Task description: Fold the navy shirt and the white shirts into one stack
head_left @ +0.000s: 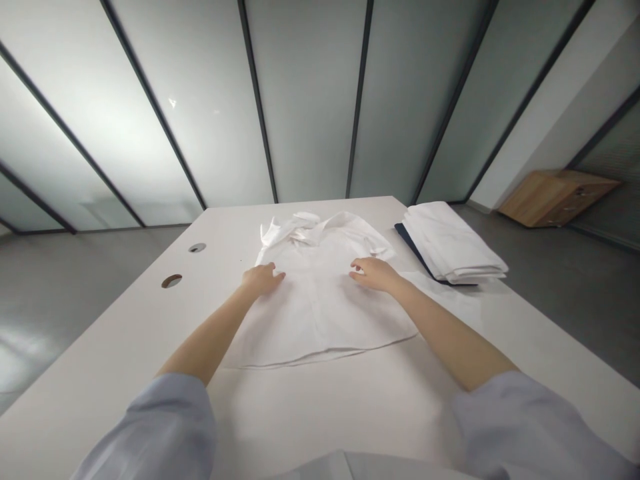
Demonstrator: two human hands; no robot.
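Note:
A white shirt (315, 303) lies on the white table with its hem toward me. Its far end is bunched up, and folds there hide the collar and sleeves. My left hand (263, 280) is at the shirt's left edge, thumb and fingers apart, with no cloth visibly gripped. Over the right half of the shirt is my right hand (375, 273), its fingers loosely bent and parted from the thumb, holding nothing. Whether the fingertips touch the fabric I cannot tell.
To the right, folded white garments (450, 240) are stacked on a dark flat board (415, 247). The table (125, 340) has two round holes on its left side. Beyond stand frosted glass panels (305, 100) and a wooden cabinet (555, 197) on the floor.

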